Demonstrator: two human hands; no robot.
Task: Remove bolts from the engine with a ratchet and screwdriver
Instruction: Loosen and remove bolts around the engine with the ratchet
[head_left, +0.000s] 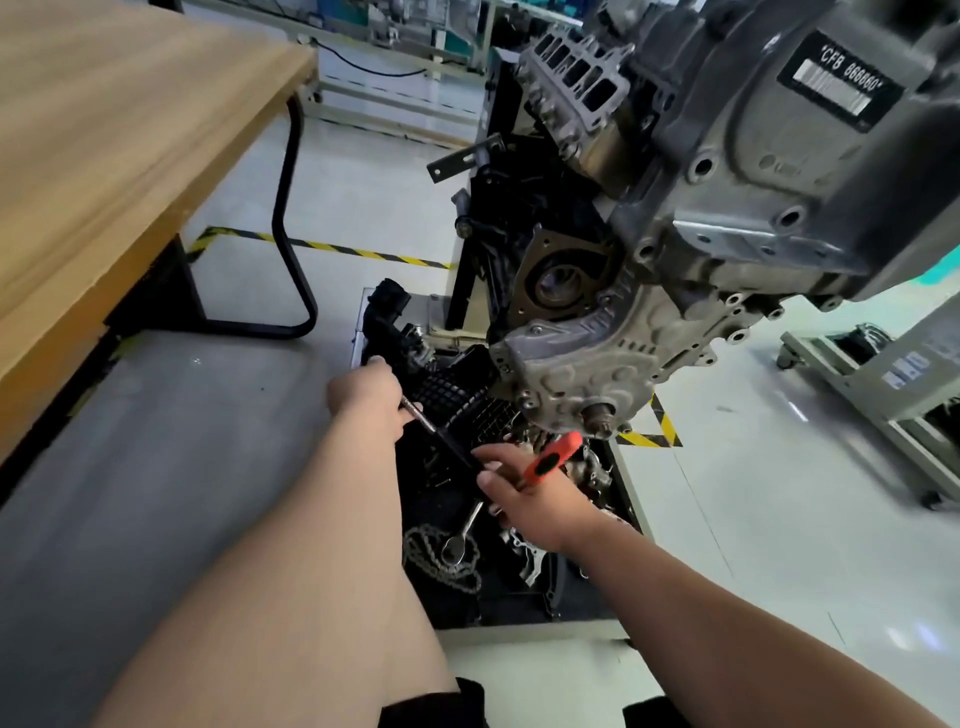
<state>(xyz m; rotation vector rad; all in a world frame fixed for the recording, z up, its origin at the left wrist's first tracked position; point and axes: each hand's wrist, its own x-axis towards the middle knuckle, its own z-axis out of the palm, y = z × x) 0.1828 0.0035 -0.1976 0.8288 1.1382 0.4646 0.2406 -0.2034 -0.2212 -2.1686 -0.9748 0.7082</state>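
Both hands are low, over the parts tray (519, 631) that sits under the engine (727, 234). The right hand (530, 499) has its fingers curled around the orange and black handle of the screwdriver (553, 457). The handle points up and away from the palm, toward the lower cover (571, 374) of the engine just above it. The blade is hidden by the hand, so I cannot say where it points.

The left hand (366, 395) is closed around one end of a long metal tool (441, 434). This tool runs slanted from the left hand to the thumb of the right hand, and its dark end seems to touch that thumb. I cannot tell if it is a bar or a second wrench. I think the two hands meet here so that one can pass or steady the tool for the other.

The ratchet (462, 535) lies loose in the tray, just under the right hand on the person's side, and beside a chain (434, 564). Nobody holds it. It seems the tray keeps the tools and removed parts close under the work.

In my judgement no tool is on a bolt now, so the tools must first be raised to the cover above the right hand
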